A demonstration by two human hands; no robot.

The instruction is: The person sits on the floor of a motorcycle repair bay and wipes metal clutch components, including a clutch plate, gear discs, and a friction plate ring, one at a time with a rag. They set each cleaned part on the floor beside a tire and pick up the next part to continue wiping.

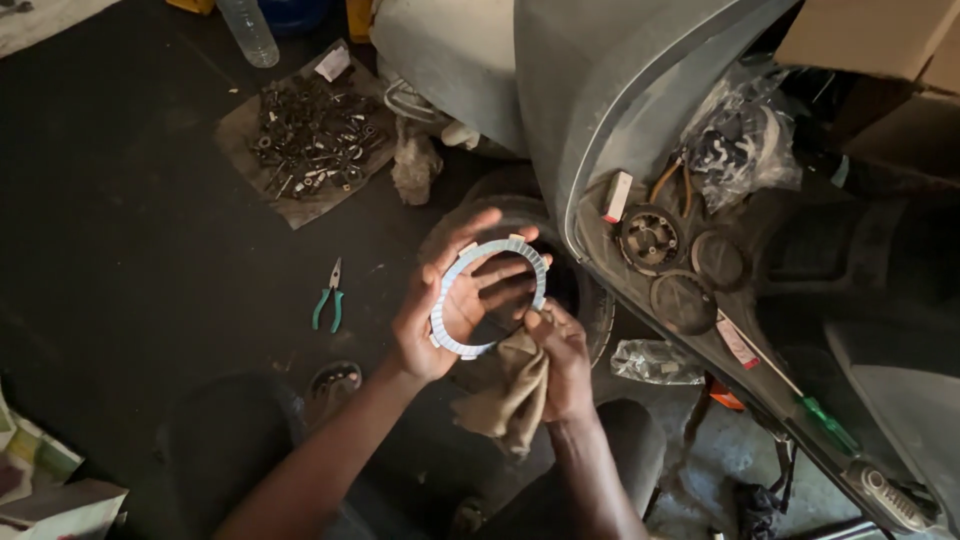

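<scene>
My left hand (440,310) holds a pale blue-grey toothed ring plate (450,290) upright, fingers spread behind it. My right hand (562,355) grips a brown rag (510,395) and presses it against the ring's lower right edge. Both hands hover over a dark tyre (590,300) beside a grey scooter body (600,90).
On the scooter's footboard lie round clutch parts (650,238), more ring plates (683,300), a small box (617,196) and a green-handled screwdriver (825,425). On the floor are green pliers (328,300), a cloth with several bolts and nuts (310,135), a plastic bottle (248,32) and a plastic bag (655,362).
</scene>
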